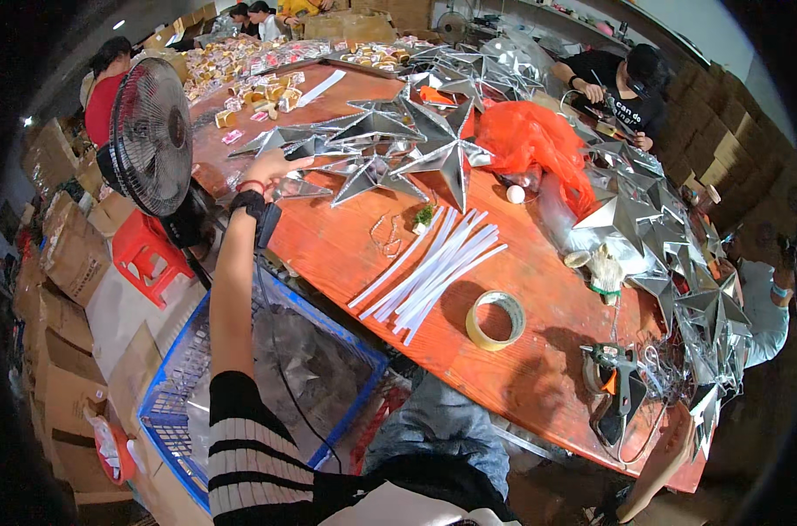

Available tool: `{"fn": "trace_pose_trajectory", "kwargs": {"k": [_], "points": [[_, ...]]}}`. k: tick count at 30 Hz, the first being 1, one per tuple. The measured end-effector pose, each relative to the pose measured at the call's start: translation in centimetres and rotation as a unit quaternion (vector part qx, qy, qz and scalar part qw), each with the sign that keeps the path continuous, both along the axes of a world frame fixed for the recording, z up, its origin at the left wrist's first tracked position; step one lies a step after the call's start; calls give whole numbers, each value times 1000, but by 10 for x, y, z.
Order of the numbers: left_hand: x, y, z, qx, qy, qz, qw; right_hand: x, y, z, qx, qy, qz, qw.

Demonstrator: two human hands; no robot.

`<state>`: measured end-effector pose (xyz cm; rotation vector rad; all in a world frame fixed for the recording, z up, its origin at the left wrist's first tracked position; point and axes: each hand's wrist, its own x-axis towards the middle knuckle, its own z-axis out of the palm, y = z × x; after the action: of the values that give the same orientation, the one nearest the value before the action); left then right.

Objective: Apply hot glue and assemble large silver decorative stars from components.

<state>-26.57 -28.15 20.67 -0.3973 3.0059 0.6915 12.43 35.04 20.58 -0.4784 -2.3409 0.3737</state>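
My left hand [276,167], with a red cord and a black band at the wrist, reaches over the left edge of the table. Its index finger stretches out across the silver folded stars [372,175], touching or just above them; the other fingers are partly hidden. At the lower right, my right forearm reaches up to a silver star [705,408] at the table's right edge. My right hand [681,430] is mostly out of sight there, its fingers hidden. Near it stands a glue gun [624,386] with an orange trigger. White glue sticks [433,272] lie in a loose bundle mid-table.
A tape roll [495,320] sits by the front edge of the orange table [354,250]. An orange-red plastic bag [538,145] lies among stars. A black fan [153,136], red stool [148,259] and blue basket [175,438] stand left. Co-workers sit around the table.
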Motion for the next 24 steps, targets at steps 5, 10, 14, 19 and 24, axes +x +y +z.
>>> {"fn": "trace_pose_trajectory", "kwargs": {"k": [5, 10, 14, 19, 24], "points": [[-20, -21, -21, -126, 189, -65, 972, 6, -15, 5, -23, -12, -25, 999], [46, -1, 25, -83, 206, -83, 971, 12, -21, 10, -2, -2, -39, 999], [79, -36, 55, -203, 82, -26, 975, 8, -30, 15, 0, 4, -11, 1000], [191, 34, 81, -276, 292, 41, 915, 1, -52, 17, -51, 17, 27, 998], [248, 111, 54, -79, 476, -20, 876, -25, -114, 39, -51, -37, 184, 981]]}}
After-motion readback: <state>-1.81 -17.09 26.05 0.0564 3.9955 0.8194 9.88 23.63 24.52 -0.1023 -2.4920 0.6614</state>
